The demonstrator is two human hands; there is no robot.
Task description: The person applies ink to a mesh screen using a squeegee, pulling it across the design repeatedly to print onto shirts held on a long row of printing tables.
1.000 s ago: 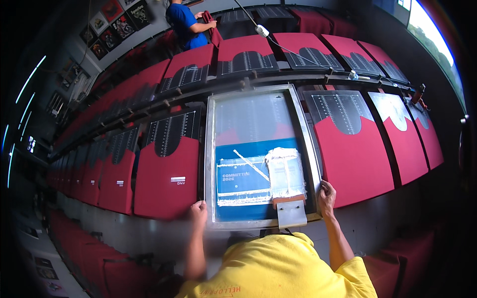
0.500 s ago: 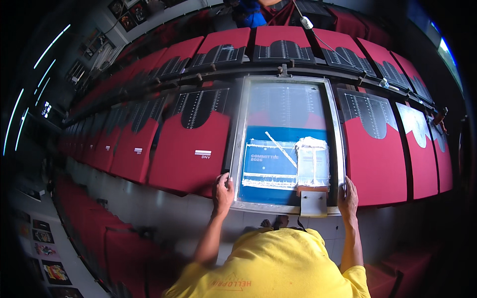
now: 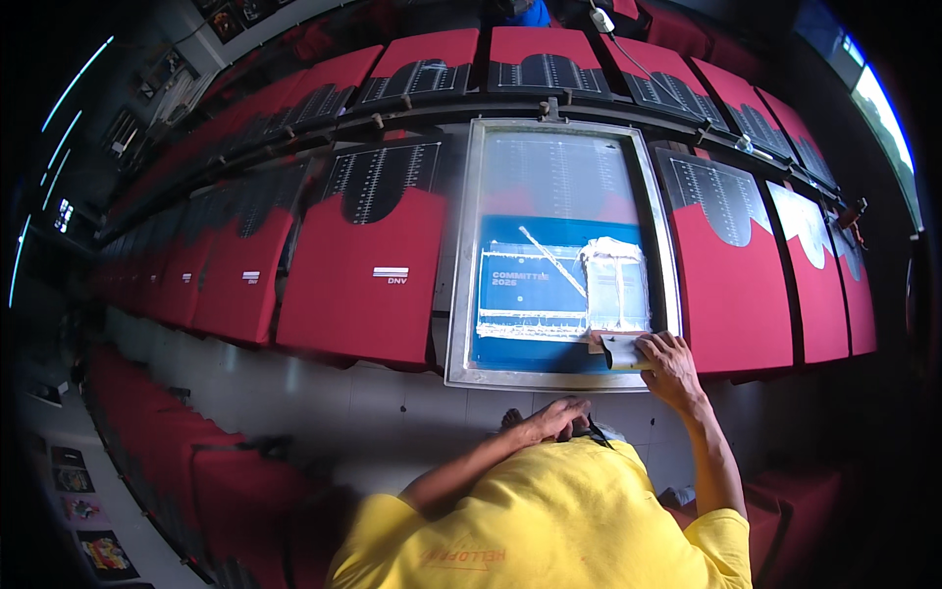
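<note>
A framed printing screen [image 3: 459, 294] lies over one of the boards, its mesh blue in the near half and pale in the far half. White ink [image 3: 613, 285] is smeared thickly on the right of the blue part, with white strips left of it. My right hand [image 3: 672, 368] is closed round the metal handle of a squeegee [image 3: 622, 353], which leans at the screen's near right end. In front of my waist, off the frame, my left hand [image 3: 561, 417] has its fingers curled together beside a dark strap; what they hold, if anything, is hidden.
Red shirts [image 3: 363, 285] stretched on dark boards run in a row to the left, and more red shirts [image 3: 736, 294] lie to the right. Behind a metal rail [image 3: 432, 104] stands a second row. A white cable plug [image 3: 601, 20] hangs above it.
Both hands have left the frame's sides. My right hand has moved inward and taken hold of the squeegee, tilting it. My left hand has come back to my waist.
</note>
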